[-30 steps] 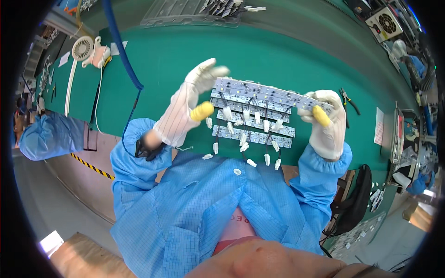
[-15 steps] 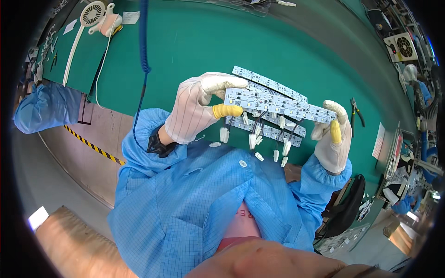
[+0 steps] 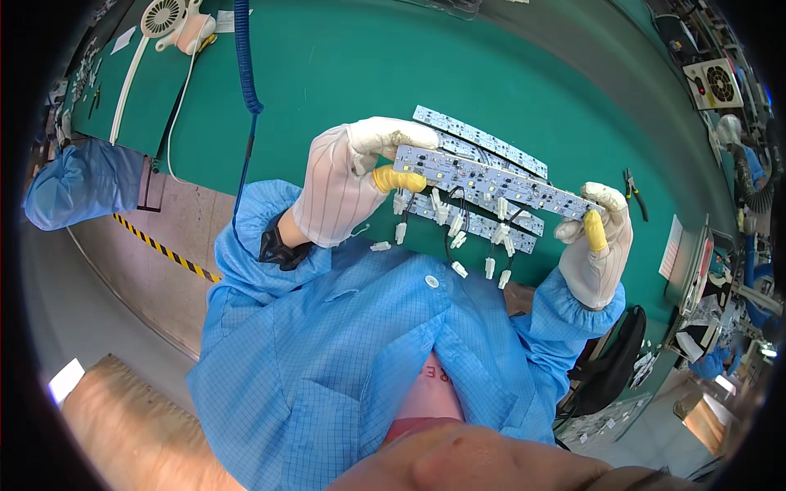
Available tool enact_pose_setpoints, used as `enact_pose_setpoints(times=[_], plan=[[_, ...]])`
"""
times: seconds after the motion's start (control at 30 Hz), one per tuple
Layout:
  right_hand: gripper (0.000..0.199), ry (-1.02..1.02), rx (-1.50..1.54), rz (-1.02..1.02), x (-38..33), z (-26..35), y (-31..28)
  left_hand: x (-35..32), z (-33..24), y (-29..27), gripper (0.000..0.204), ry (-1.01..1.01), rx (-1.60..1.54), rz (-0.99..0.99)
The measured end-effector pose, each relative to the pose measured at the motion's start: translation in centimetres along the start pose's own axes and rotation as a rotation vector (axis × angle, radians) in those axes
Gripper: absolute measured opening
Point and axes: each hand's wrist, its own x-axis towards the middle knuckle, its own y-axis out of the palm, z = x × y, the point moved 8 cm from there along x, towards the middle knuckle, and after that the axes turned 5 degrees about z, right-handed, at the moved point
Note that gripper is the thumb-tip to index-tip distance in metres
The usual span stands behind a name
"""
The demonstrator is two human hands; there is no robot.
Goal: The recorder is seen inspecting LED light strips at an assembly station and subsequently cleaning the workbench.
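Green bench mat (image 3: 344, 74) below. LED strip board (image 3: 491, 182) held lifted over mat, above other strips (image 3: 483, 146). Left hand (image 3: 344, 188) pinches one end; right hand (image 3: 596, 245) pinches other. Risk: dangling white connectors (image 3: 454, 221) snag lower strips, drag them; thin board flexes, slips from gloved fingertips (image 3: 399, 180).

Near your right hand, a white paper sheet (image 3: 674, 247) lies on the green mat, rectangular, edged by a red strip. Far up at your left, two small white paper slips (image 3: 124, 39) and (image 3: 226, 15) rest beside the white fan. Past the right edge, what may be a screen (image 3: 706, 266) stands, too blurred to tell.
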Motion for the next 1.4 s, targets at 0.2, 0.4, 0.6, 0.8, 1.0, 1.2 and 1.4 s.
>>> enact_pose_setpoints(times=[0.2,0.4,0.6,0.8,1.0,1.2,1.4], plan=[[0.052,0.037,-0.014,-0.001,0.1,-0.5,-0.4,0.9,-1.2,0.5,0.047,-0.027,-0.196,0.003],[0.056,0.025,0.037,0.091,0.4,-0.6,-0.2,1.0,-1.6,0.4,0.048,-0.090,-0.483,0.025],[0.042,0.008,0.115,0.043,0.1,0.0,-0.4,1.4,-1.8,0.7,0.046,-0.100,-0.332,0.235],[0.043,-0.014,0.044,0.005,0.2,-0.1,-0.7,1.4,-2.4,-0.3,0.044,0.028,-0.193,0.090],[0.042,-0.001,0.148,0.065,0.5,0.7,0.4,1.6,-1.9,-0.9,0.040,-0.107,-0.332,0.078],[0.058,0.028,0.005,-0.026,0.2,0.9,0.5,1.6,-1.2,-1.5,0.055,-0.061,-0.233,0.074],[0.050,0.050,-0.168,0.019,0.6,1.5,1.5,1.3,-0.6,-2.3,0.047,-0.093,-0.347,-0.022]])
